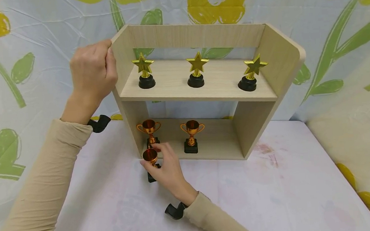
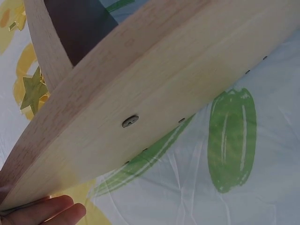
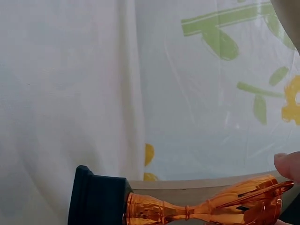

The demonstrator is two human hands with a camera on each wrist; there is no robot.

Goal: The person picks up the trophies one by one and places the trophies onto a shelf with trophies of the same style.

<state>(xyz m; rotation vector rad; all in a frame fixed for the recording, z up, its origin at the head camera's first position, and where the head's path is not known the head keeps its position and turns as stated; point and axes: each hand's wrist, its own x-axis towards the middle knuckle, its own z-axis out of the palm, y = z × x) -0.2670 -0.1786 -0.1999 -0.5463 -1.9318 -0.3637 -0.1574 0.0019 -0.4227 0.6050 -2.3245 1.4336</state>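
My left hand (image 1: 93,66) grips the upper left side panel of a small wooden shelf (image 1: 200,98). In the left wrist view its fingertips (image 2: 51,211) lie against that panel's outer face. Thumb and index finger of my right hand (image 1: 167,167) pinch an orange-bronze trophy cup (image 1: 150,156) by its two-handled top, at the shelf's lower front left corner. The right wrist view shows this cup (image 3: 187,211) with its black base, and a fingertip (image 3: 286,166) at one handle. Just behind it on the lower shelf stands a matching trophy cup (image 1: 149,127).
Another bronze cup (image 1: 191,135) stands mid lower shelf. Three gold star trophies, left (image 1: 144,71), middle (image 1: 196,69) and right (image 1: 250,74), line the upper shelf. The shelf stands on a white-covered table (image 1: 243,198) before a flower-patterned cloth (image 1: 50,24).
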